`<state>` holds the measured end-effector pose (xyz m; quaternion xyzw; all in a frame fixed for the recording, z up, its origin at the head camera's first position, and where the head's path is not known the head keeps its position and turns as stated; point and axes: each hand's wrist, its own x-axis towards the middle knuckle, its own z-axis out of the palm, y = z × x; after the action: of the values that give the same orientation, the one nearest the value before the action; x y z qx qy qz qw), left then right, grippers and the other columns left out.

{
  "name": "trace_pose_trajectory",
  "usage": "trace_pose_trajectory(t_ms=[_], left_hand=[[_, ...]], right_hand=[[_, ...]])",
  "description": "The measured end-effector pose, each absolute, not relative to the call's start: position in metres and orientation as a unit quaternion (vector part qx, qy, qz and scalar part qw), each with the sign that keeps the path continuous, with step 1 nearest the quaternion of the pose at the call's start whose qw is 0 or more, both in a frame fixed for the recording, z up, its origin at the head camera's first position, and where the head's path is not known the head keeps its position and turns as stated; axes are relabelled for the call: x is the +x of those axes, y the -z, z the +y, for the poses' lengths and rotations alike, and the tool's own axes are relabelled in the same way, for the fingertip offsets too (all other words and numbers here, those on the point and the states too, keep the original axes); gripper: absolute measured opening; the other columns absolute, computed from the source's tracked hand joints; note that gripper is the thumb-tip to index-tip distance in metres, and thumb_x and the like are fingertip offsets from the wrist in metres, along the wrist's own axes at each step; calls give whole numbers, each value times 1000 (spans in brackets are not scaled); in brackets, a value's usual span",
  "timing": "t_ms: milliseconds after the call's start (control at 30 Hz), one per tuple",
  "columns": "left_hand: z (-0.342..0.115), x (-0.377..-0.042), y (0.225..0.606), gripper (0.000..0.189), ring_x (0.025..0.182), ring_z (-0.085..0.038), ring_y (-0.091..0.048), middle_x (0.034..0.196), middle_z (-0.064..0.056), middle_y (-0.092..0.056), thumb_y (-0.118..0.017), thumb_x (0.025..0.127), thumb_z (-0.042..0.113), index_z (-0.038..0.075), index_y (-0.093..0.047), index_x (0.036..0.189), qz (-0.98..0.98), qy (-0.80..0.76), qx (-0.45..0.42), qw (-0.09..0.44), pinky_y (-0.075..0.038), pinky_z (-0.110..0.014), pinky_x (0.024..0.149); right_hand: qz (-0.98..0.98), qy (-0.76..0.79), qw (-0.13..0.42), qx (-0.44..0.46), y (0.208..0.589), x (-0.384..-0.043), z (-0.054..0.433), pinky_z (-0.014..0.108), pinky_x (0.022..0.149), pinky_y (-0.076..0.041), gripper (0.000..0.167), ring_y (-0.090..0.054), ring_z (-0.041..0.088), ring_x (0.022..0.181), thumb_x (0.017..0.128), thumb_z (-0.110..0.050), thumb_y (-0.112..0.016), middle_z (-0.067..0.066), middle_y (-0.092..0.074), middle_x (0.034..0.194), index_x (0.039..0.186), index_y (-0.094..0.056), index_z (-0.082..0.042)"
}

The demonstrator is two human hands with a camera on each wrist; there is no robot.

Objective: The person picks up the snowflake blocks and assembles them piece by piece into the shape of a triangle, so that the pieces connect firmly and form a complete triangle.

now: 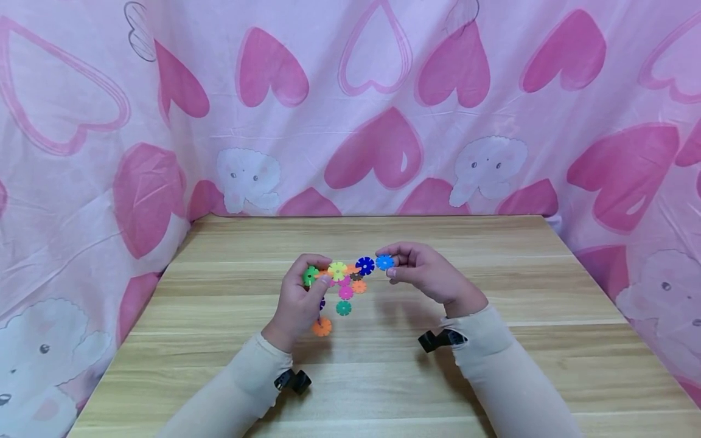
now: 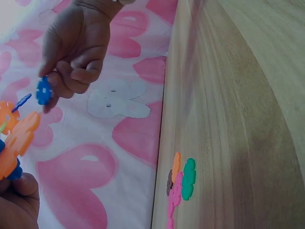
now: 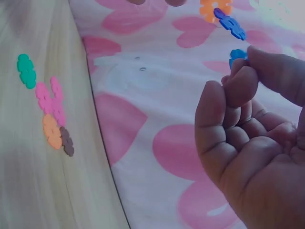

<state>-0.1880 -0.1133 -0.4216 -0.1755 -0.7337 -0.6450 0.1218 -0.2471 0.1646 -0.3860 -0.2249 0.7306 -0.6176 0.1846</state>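
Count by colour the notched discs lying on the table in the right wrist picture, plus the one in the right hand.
Green disc: 1
Pink discs: 3
Orange disc: 1
Brown disc: 1
Light blue disc, in the right hand: 1
Total: 7

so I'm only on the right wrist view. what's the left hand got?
Observer: The left hand grips a group of linked flower-shaped pieces.
Operator: any colour in there I'm missing?
Observer: Yes, a yellow piece, beside the thumb in the head view.
Operator: and anything worn on my side?
Observer: A black device at the cuff of the right sleeve.
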Motion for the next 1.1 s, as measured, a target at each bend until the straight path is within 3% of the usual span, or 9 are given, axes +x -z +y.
trace_pose_trajectory(t_ms=[300, 567, 767, 967, 1100], left_hand=[[-113, -188, 424, 25, 80, -28, -55, 114, -9, -58, -55, 102, 5, 8, -63, 126, -729, 645, -193, 126, -52, -22, 64], [-114, -188, 423, 25, 81, -31, -55, 117, -9, -60, -54, 102, 4, 7, -63, 126, -727, 646, -196, 126, -52, -22, 64], [-113, -187, 422, 25, 81, -28, -57, 118, -10, -61, -54, 101, 2, 7, -64, 124, -727, 646, -198, 125, -52, -23, 64], [-111, -185, 422, 27, 58, -14, -49, 114, -10, -61, -53, 98, -2, 6, -64, 122, -727, 645, -203, 120, -47, -24, 50], [-110, -184, 423, 29, 52, -13, -46, 106, -10, -60, -52, 97, -3, 7, -64, 122, -730, 643, -201, 117, -46, -25, 46]], right_hand=[[726, 618, 181, -240, 380, -242, 163, 35, 87, -63, 35, -69, 18, 91, 101, -4, -68, 11, -69, 105, 135, -64, 4], [723, 611, 194, -258, 380, -242, 166, 39, 87, -64, 31, -70, 33, 92, 103, -5, -66, 13, -71, 104, 133, -67, 0], [714, 615, 211, -262, 380, -242, 167, 39, 89, -63, 31, -71, 23, 90, 103, -8, -66, 12, -72, 103, 133, -68, -1], [714, 613, 204, -270, 382, -241, 164, 36, 87, -64, 31, -72, 20, 90, 101, -2, -67, 12, -74, 105, 132, -67, 3], [717, 612, 204, -264, 385, -241, 161, 35, 88, -64, 32, -72, 20, 91, 100, 2, -66, 11, -74, 106, 132, -67, 4]])
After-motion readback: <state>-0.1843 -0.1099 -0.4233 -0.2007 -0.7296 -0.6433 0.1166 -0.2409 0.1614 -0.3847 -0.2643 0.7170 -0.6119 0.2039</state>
